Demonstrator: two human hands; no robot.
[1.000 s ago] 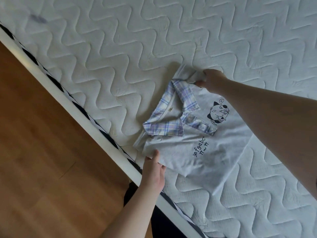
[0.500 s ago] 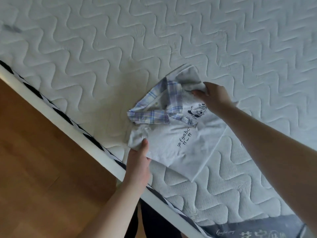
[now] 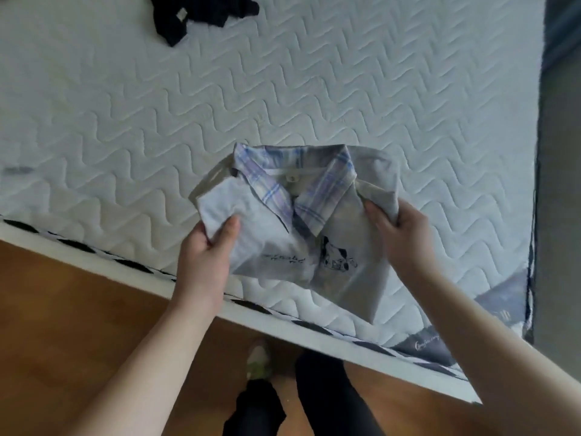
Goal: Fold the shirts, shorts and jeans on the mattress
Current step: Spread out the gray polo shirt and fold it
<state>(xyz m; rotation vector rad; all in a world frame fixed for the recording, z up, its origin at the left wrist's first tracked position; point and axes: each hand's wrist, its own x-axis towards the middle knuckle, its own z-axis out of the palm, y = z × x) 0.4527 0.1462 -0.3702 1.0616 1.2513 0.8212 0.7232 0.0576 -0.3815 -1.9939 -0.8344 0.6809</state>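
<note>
I have both arms reaching forward, left hand (image 3: 207, 247) and right hand (image 3: 399, 234) each pinching cloth, thumbs on top

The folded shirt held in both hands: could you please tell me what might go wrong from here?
1. The left hand and right hand grip the folded shirt only at its sides, so the middle may sag and the fold open.
2. It hangs near the mattress edge, so it could slip to the wooden floor.

surface: white quilted mattress (image 3: 314, 89) | on it: dark garment (image 3: 195, 11) at far edge | below: wooden floor (image 3: 63, 325)
</note>
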